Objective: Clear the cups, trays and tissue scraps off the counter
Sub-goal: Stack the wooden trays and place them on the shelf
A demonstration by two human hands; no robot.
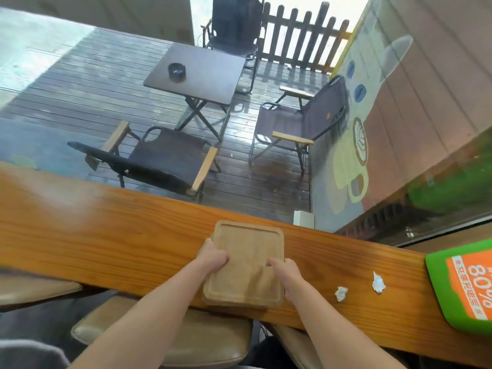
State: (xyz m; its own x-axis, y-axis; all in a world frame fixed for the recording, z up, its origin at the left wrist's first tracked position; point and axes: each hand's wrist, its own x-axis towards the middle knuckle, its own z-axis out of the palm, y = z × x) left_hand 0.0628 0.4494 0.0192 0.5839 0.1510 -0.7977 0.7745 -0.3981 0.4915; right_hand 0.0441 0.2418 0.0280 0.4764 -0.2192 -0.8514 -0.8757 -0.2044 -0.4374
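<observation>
A square wooden tray (pixel 249 245) lies on the long wooden counter (pixel 106 235), and it seems to rest on a second tray whose edge shows beneath its near side. My left hand (pixel 213 255) grips the tray's left edge, thumb on top. At the tray's right near part, my right hand (pixel 285 270) holds it with the thumb on its surface. Two crumpled white tissue scraps (pixel 341 293) (pixel 378 282) lie on the counter to the right of the tray. No cups are in view.
A green and orange sign board (pixel 463 286) sits at the counter's right end. A small white box (pixel 303 218) stands by the window behind the tray. Padded stools (pixel 165 339) are below the counter. Beyond the glass are a deck table and folding chairs.
</observation>
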